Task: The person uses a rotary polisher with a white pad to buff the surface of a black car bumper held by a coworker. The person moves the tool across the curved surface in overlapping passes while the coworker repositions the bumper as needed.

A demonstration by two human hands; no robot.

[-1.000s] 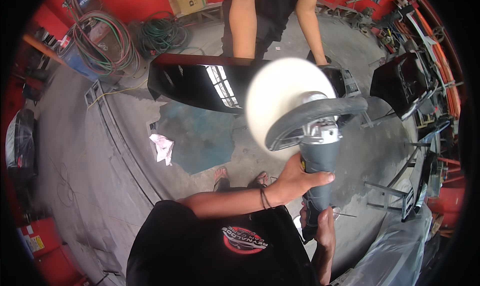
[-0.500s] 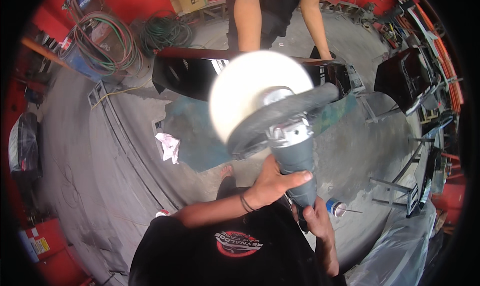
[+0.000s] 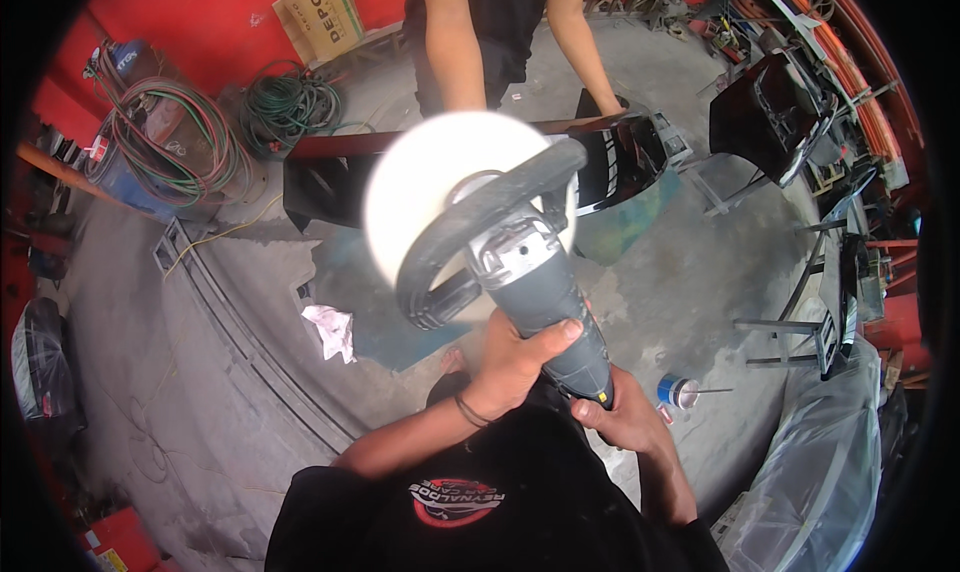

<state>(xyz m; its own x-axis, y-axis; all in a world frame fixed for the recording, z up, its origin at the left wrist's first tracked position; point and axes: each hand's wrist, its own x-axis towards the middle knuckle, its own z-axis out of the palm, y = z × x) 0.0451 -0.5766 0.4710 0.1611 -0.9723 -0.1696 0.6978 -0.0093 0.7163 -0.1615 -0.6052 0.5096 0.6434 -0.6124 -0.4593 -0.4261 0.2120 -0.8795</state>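
I hold a polisher (image 3: pixel 540 297) with a dark grey body and a silver head, tilted up before me. Its round white pad (image 3: pixel 405 197) faces away, and a black loop handle (image 3: pixel 480 212) crosses in front of the pad. My left hand (image 3: pixel 515 362) wraps the middle of the body, thumb across the top. At the rear end my right hand (image 3: pixel 630 412) grips the body. Beyond the pad lies a glossy black car panel (image 3: pixel 335 177), partly hidden by the polisher. Another person's hand reaches down to the panel's far right side.
Coiled hoses (image 3: pixel 170 132) hang on a cylinder at the far left. A crumpled pinkish cloth (image 3: pixel 330 332) lies on the floor. To the right are a blue can (image 3: pixel 680 390), a metal stand (image 3: pixel 800 340), a dark panel (image 3: pixel 765 117) and plastic sheeting (image 3: pixel 815 472).
The polisher has shifted left in the picture and leans more to the left, both hands still on it. The whole view has moved somewhat too. The other person stays bent over the panel.
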